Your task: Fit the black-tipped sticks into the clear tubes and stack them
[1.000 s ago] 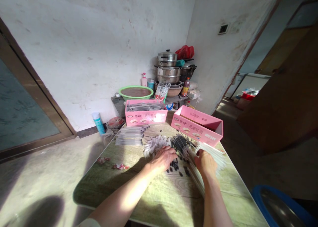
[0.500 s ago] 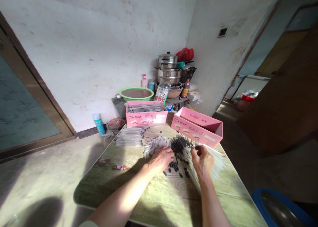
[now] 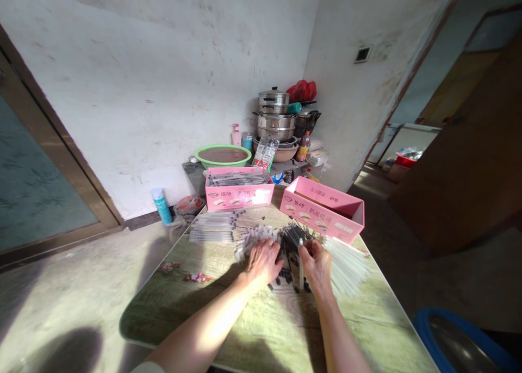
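My right hand [image 3: 317, 261] pinches a whitish translucent tube [image 3: 301, 269], which stands almost upright over the table. Beside it, my left hand [image 3: 264, 260] rests with its fingers curled at the edge of a pile of small white pieces [image 3: 255, 236]; whatever those fingers hold is hidden. Between the hands are a bundle of thin black sticks [image 3: 292, 235] and several small black caps [image 3: 284, 277]. More translucent tubes [image 3: 346, 267] fan out to the right of my right hand. At the far left of the table, similar tubes with dark ends [image 3: 212, 227] lie in a row.
A pink box [image 3: 240, 197] full of grey-white tubes stands at the table's [image 3: 183, 313] back edge. Another pink box [image 3: 324, 212] is to its right. Behind are a green basin [image 3: 223, 155], stacked steel pots [image 3: 275, 120] and a bottle [image 3: 303, 146].
My right hand has moved left, toward my left hand, and a tube now shows upright in its pinch. The left hand has barely shifted.
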